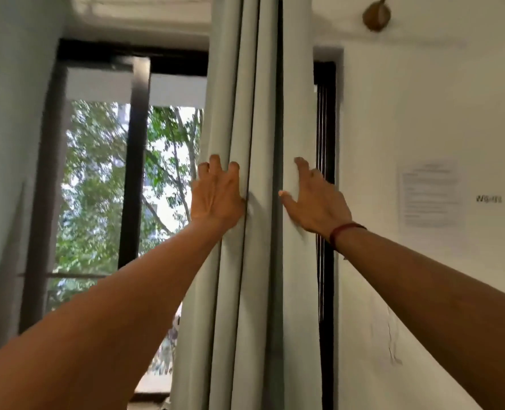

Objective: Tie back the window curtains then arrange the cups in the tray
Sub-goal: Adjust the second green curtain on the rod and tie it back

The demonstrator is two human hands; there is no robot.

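A pale grey-green curtain (pixel 260 113) hangs gathered in vertical folds at the right side of the window (pixel 112 187). My left hand (pixel 215 196) grips the curtain's left folds, its fingers curled round the edge. My right hand (pixel 316 199) lies against the curtain's right fold with straight fingers reaching behind its right edge. Both arms stretch forward at about head height. A second pale curtain (pixel 5 143) hangs at the far left. No cups or tray are in view.
A white wall (pixel 422 113) to the right carries a printed sheet of paper (pixel 431 193) and a brown round fitting (pixel 377 14) near the ceiling. A dark window frame (pixel 325 173) shows behind the curtain. Trees show through the glass.
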